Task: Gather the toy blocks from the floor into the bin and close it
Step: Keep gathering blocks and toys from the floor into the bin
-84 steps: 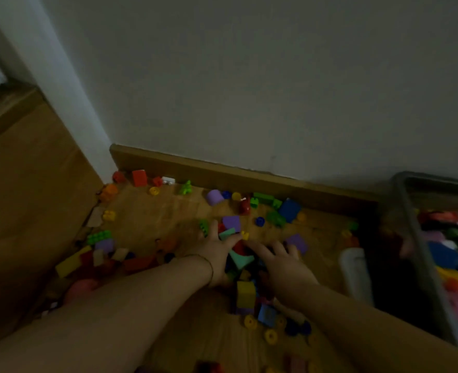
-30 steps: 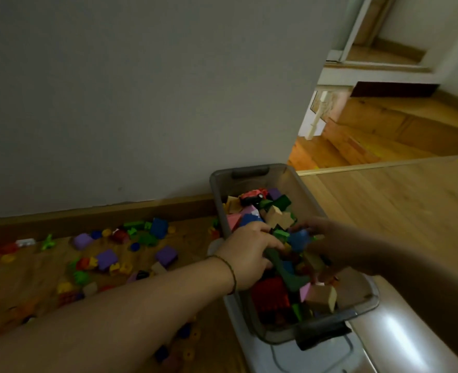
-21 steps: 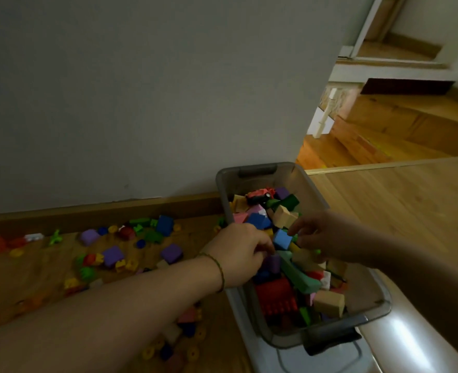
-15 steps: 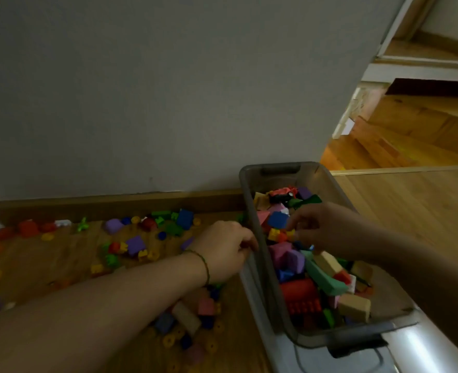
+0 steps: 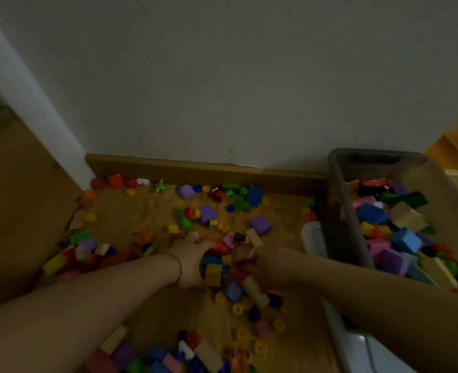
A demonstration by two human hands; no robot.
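Both hands down on the floor (image 5: 131,211), mid-frame, cupped toward each other around a heap of toy blocks (image 5: 222,267). Left hand (image 5: 193,261), thin band on the wrist, fingers curled over a red piece & pressed vs. the pile's left side. Right hand (image 5: 273,267) curled in from the right, knuckles up; blurry, so can't tell exactly which blocks it's got, but a pale wooden cylinder (image 5: 254,290) pokes out just below it. Neither hand is flat — both part-closed, scooping.

More blocks scattered all over: purple cubes (image 5: 260,224), a blue one (image 5: 254,195) near the baseboard (image 5: 195,168), yellow rings nearest the camera. Bin (image 5: 338,211) sits to the right vs. the wall, grey, see-thru, already heaped w/ blocks, top uncovered. White lid (image 5: 312,238) lies flat under/beside it on the floor; which, can't tell.
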